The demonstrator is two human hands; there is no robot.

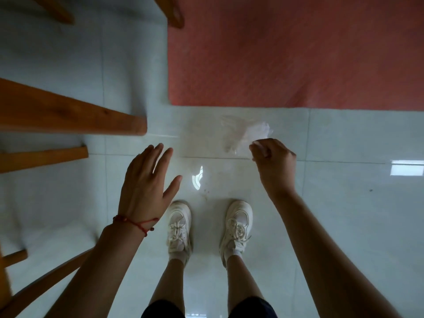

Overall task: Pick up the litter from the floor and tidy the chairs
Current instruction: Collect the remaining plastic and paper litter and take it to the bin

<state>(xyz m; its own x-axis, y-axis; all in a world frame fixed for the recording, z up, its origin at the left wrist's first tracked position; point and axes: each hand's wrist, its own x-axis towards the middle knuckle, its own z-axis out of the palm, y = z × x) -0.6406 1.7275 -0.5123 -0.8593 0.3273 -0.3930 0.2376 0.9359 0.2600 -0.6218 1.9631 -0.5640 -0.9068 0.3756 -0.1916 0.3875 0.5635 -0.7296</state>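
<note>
A person is standing on the tiled floor [344,226], both shoes [179,228] lying near the bottom middle. The rug [298,53] is lying on the floor in the far right, its near edge running across beyond the hands. A crumpled plastic bag [247,131] is sitting between that edge and the shoes, to the right. The right hand [274,161] is pinching the bag's near side. The left hand [146,182] is hovering with fingers spread, left of the bag and apart from it. Wooden chair legs [68,113] are reaching in from the left, with more at far top and near left.
</note>
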